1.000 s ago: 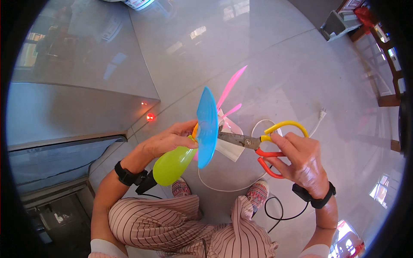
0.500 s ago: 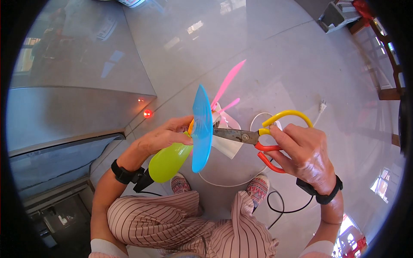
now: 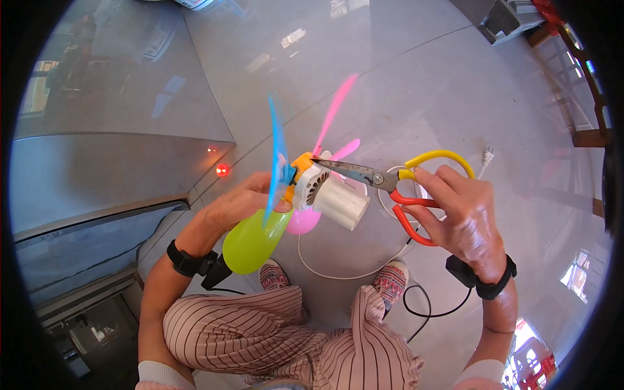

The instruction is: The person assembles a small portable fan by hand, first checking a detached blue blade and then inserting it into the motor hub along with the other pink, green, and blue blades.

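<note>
My left hand (image 3: 242, 207) is closed on a small fan (image 3: 342, 203) at its orange hub, behind the blue blade. The fan has a white motor housing with a short tube-shaped end. Its blades are blue (image 3: 276, 156), green (image 3: 257, 244) and pink (image 3: 335, 110). From the right, my right hand (image 3: 463, 211) grips scissors (image 3: 354, 171) with yellow and red handles. Their blades look closed together, and the tip lies at the top of the orange hub; whether it goes into the hub I cannot tell.
A white cord (image 3: 338, 278) loops on the grey tiled floor below the fan, and a white plug (image 3: 488, 156) lies at the right. A glowing red light (image 3: 222, 169) is by the cabinet (image 3: 117, 166) at the left. A grey bin (image 3: 508, 23) stands far right.
The fan has turned in my left hand, so its orange hub and white housing now show and the blue blade is edge-on. The scissor tip has moved up to the hub.
</note>
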Demonstrator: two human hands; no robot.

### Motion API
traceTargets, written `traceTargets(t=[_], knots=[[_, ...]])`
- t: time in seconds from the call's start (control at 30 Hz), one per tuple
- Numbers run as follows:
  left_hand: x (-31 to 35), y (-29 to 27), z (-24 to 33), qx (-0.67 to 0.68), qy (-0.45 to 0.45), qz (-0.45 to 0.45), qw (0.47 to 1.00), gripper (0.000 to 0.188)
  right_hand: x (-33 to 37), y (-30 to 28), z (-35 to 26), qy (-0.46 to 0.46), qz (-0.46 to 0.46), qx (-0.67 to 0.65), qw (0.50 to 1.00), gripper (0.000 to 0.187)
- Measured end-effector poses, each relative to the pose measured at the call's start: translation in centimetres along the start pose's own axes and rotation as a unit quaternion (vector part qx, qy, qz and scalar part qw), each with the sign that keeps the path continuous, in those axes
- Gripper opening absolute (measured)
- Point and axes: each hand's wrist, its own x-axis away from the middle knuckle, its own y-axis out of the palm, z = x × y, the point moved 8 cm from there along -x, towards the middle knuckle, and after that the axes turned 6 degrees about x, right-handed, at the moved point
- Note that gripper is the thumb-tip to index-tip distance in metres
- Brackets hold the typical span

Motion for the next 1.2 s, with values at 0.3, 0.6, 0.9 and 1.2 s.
traceTargets(t=[0.3,0.6,0.9,1.2], knots=[[-0.7,-0.3,-1.1,0.031,-0.003,0.006,0.999,0.04,0.7,-0.1,-0.9,-0.007,-0.016,-0.027,0.999,0.035],[-1.0,-0.8,-2.6,0.071,-0.068,0.001,0.995,0.034,0.7,0.3,-0.9,0.02,0.002,0.03,0.999,0.037],[-0.4,-1.7,-3.1,0.081,-0.042,0.045,0.995,0.033,9.9,2.3,5.9,0.283,0.153,-0.167,0.932,0.037],[-0.4,1.4,-0.9,0.063,0.016,0.018,0.998,0.049,29.3,8.8,12.6,0.576,0.114,0.041,0.809,0.035]])
